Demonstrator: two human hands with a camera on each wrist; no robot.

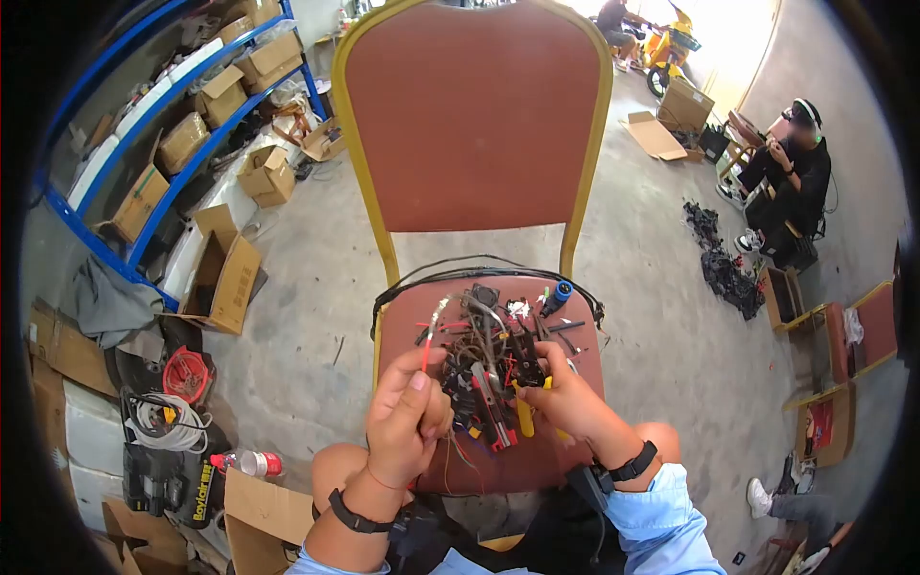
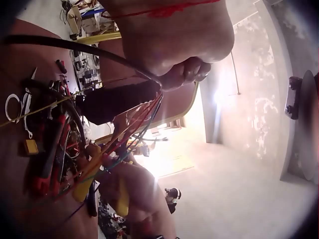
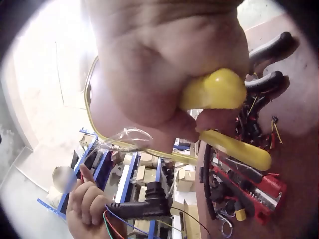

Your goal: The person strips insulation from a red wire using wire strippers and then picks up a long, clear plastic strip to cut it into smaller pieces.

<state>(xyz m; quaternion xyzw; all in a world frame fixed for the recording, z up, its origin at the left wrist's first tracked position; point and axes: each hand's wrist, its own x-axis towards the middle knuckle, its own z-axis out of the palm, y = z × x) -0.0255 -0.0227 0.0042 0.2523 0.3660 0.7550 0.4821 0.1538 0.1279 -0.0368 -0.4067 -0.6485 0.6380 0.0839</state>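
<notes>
In the head view my left hand point(image 1: 407, 417) pinches a thin red wire point(image 1: 426, 356) standing upright, its upper end whitish and frayed. From the same hand, in the right wrist view, a black angled connector point(image 3: 144, 206) sticks out on a black cable. Thin coloured wires point(image 2: 147, 119) trail below it in the left wrist view. My right hand point(image 1: 586, 407) grips pliers with yellow handles point(image 3: 239, 150), spread apart; their dark head lies over the pile. Under both hands is a heap of cables and tools on the chair seat point(image 1: 575, 460), including a red-and-black tool point(image 1: 498, 433).
A blue plug point(image 1: 558, 299) lies at the back of the seat, below the upright backrest point(image 1: 474, 125). Blue shelving point(image 1: 144, 225) with cardboard boxes stands at left. A bottle point(image 1: 254, 464) is on the floor. A seated person point(image 1: 795, 182) is at right.
</notes>
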